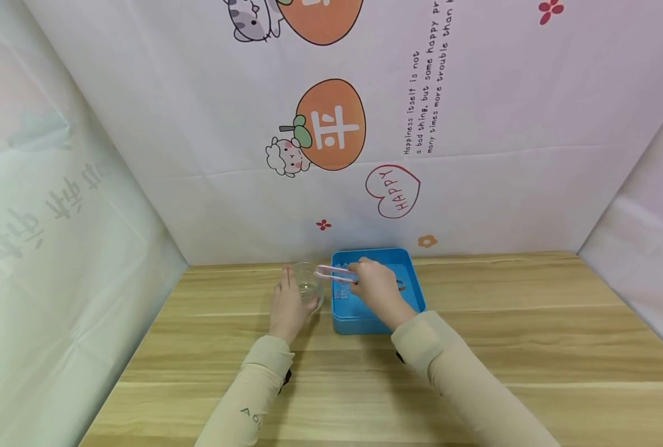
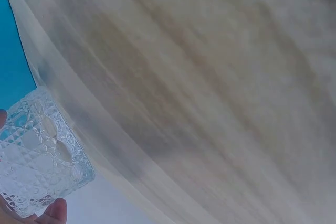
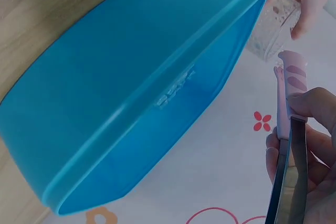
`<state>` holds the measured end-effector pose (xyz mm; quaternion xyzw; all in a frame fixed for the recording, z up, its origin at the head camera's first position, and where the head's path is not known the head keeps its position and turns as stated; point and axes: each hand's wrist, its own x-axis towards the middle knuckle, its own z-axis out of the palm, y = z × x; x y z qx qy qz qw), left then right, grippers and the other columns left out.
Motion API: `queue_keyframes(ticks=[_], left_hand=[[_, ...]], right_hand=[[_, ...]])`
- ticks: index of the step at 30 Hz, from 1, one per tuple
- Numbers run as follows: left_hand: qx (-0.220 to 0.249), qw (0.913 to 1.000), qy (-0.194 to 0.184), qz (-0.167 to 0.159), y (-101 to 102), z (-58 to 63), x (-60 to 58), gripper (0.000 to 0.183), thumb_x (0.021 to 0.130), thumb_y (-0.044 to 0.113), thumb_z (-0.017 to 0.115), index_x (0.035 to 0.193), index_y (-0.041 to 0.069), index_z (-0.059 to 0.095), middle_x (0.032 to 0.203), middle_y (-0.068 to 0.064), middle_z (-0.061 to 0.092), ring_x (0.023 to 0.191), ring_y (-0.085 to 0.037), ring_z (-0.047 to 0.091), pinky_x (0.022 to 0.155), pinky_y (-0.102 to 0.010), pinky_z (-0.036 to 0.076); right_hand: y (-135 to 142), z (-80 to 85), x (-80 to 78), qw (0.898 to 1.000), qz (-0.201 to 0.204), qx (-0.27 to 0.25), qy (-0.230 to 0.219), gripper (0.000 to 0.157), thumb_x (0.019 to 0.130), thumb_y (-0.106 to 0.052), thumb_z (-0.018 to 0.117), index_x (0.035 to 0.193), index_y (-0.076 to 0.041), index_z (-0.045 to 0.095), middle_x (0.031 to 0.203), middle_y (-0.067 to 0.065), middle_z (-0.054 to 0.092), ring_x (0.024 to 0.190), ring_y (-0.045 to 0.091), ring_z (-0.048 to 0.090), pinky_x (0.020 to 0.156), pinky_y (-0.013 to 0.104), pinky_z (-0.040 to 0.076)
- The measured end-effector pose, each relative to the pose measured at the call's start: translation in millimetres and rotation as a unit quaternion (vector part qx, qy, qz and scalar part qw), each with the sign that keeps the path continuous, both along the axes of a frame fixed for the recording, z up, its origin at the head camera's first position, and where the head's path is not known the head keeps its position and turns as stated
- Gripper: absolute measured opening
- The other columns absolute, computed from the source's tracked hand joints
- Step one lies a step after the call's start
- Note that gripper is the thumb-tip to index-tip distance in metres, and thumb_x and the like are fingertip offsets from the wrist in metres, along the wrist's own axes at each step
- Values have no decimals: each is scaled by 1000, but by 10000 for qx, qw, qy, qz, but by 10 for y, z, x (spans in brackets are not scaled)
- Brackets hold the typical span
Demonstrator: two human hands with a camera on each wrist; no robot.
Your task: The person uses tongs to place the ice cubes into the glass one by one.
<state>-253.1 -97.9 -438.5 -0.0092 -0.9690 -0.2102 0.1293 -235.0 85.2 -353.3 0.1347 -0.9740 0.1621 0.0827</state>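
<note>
My left hand (image 1: 290, 308) grips a clear drinking glass (image 1: 308, 287), fingers on its far left side and thumb on the near side. In the left wrist view the glass (image 2: 39, 150) shows a diamond-cut pattern. My right hand (image 1: 377, 287) holds metal tongs with pink tips (image 1: 334, 273) above a blue box (image 1: 365, 326). The tips point left, close to the rim of the glass. In the right wrist view the tongs (image 3: 290, 129) lie between thumb and fingers, tips near together. Small clear pieces (image 3: 176, 87) lie inside the box.
The glass and the box stand side by side near the back edge of the wooden table (image 1: 510, 347). A white printed cloth (image 1: 225, 205) hangs right behind them, with more cloth at both sides.
</note>
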Motion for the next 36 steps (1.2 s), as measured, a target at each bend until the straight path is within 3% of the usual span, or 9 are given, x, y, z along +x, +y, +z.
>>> queue_keyframes(ticks=[14,36], left_hand=[[-91,10000,37,-7,54,50,35,97,79,36,76,148,-6,22,154,-22,28,125,-41,48,105,-47,44],[23,9999,-128,-18,44,0,19,99,82,36,73,151,-4,14,159,-19,17,130,-39,44,107,-46,41]], right_hand=[[-77,-52,38,9996,109,198,182,29,81,-16,75,109,-8,72,95,8,70,76,20,64,66,33,58],[-105,-63,45,9998,101,159,9,33,80,-16,76,111,-8,71,99,10,69,80,21,65,71,35,58]])
